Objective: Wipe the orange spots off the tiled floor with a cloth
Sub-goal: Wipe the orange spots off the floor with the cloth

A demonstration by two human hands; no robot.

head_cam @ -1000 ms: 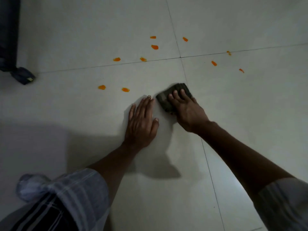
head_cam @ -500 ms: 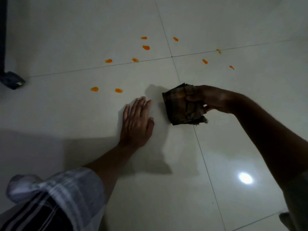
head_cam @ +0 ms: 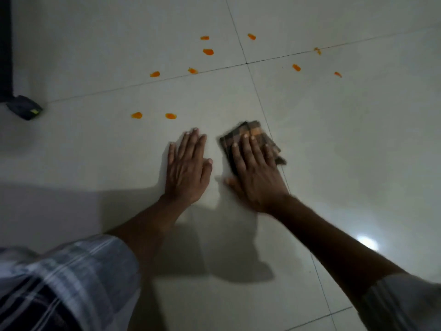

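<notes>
Right, both of your hands are down on the floor [head_cam: 358,139]. Your right hand [head_cam: 256,173] lies flat on the cloth [head_cam: 248,131], fingers [head_cam: 248,149] straight and close together, pressing it to the tile. The thumb sticks out to the left, off the cloth, its edge blurred. The cloth is dark, checked and folded, with an orange patch on its far edge. It sits just left of a grout line [head_cam: 262,111] and just right of your left hand [head_cam: 187,166].

Your left hand is palm down on bare tile, fingers straight and together, thumb alongside. It holds nothing and is apart from the cloth by a narrow strip of tile.

Orange spots [head_cam: 170,116] are all beyond your hands, none under the cloth that I can see. Two sit nearest, up and left of your left hand. Two more lie further out by the cross grout line. Three are past that, around where the grout lines cross. Three more lie off to the far right, one of them on the line itself.

A dark object [head_cam: 25,107] with a small yellow mark lies at far left, next to a dark upright edge [head_cam: 5,48]. What it is, I cannot tell. Your striped sleeve [head_cam: 71,271] fills the lower left corner. A light glare [head_cam: 367,242] shows on the tile lower right.
</notes>
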